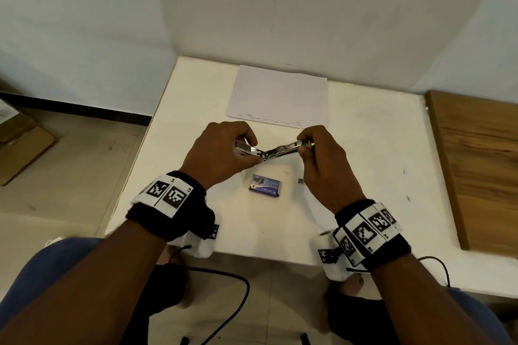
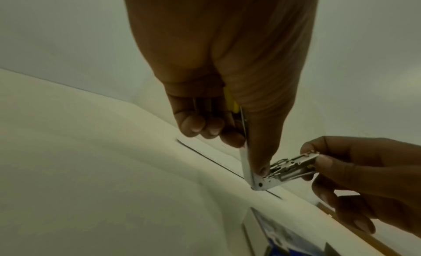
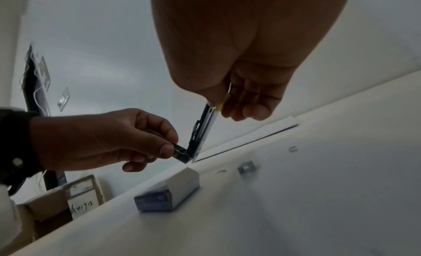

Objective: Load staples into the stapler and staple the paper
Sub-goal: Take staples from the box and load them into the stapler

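Note:
A small metal stapler [image 1: 276,149] is swung open at its hinge and held above the white table [image 1: 364,176]. My left hand [image 1: 253,150] grips one half; my right hand [image 1: 302,145] pinches the tip of the other half, the magazine. In the left wrist view my left hand [image 2: 247,153] holds one arm of the stapler [image 2: 289,167], whose halves form a V. In the right wrist view my right hand [image 3: 222,107] pinches the stapler [image 3: 203,128] near a yellow part. A blue staple box [image 1: 265,186] lies below the hands. White paper [image 1: 280,95] lies beyond them.
A short strip of staples [image 1: 300,180] lies right of the box, also seen as a strip of staples [image 3: 246,167] in the right wrist view. A wooden board [image 1: 476,171] adjoins the table's right side. A cardboard box [image 1: 22,148] sits on the floor at left.

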